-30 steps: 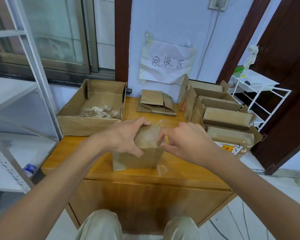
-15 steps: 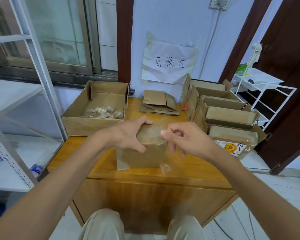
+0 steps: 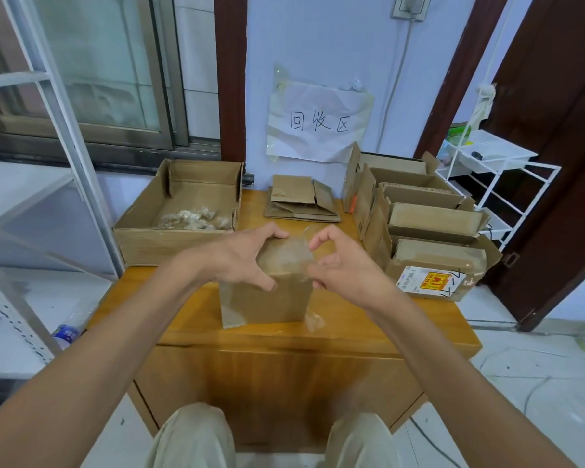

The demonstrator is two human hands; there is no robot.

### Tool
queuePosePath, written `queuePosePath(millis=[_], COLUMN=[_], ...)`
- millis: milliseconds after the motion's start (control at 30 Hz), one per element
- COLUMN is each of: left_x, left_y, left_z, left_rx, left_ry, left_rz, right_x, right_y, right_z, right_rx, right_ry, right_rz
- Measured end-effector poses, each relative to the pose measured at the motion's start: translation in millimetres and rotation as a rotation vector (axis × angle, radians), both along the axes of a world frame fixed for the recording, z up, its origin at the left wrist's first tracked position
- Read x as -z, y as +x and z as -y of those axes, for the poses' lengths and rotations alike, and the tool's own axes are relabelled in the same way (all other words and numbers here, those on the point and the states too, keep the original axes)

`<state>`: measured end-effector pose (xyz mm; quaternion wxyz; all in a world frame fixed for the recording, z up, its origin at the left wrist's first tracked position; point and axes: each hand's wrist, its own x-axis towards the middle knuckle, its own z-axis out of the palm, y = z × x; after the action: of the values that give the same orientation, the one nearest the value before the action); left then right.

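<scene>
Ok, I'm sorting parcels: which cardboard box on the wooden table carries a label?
The brown cardboard box at the wooden table's front right corner: its near face alone bears a white, yellow and red sticker.

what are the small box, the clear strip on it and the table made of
The small box: matte brown cardboard, judging by dull tan faces and folded edges. The clear strip the right hand pinches: probably glossy plastic packing tape, see-through with shiny wrinkles. The table: seemingly varnished wood or veneer, orange grain with a sheen.
</scene>
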<state>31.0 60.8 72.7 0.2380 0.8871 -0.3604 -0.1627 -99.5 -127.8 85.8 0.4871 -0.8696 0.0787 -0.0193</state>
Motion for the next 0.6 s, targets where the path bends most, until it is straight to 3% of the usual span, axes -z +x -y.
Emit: queuePosePath(millis=[267, 333, 467, 600], left_x=[2, 3, 3, 3], left_y=[1, 1, 3, 2], left_z=[-2, -2, -1, 0], left_rx=[-0.009, -0.009, 0.004, 0.029], left_ry=[0.017, 0.016, 0.014, 0.018], left_rz=[-0.018, -0.02, 0.006, 0.033], right_x=[-20, -15, -1, -5], right_y=[-8, -4, 2, 14], right_z=[53, 48, 22, 2], right_rx=[-0.217, -0.133, 0.126, 0.177], right_ry=[-0.094, -0.133, -0.48, -0.728], right_rz=[-0.079, -0.047, 0.012, -0.023])
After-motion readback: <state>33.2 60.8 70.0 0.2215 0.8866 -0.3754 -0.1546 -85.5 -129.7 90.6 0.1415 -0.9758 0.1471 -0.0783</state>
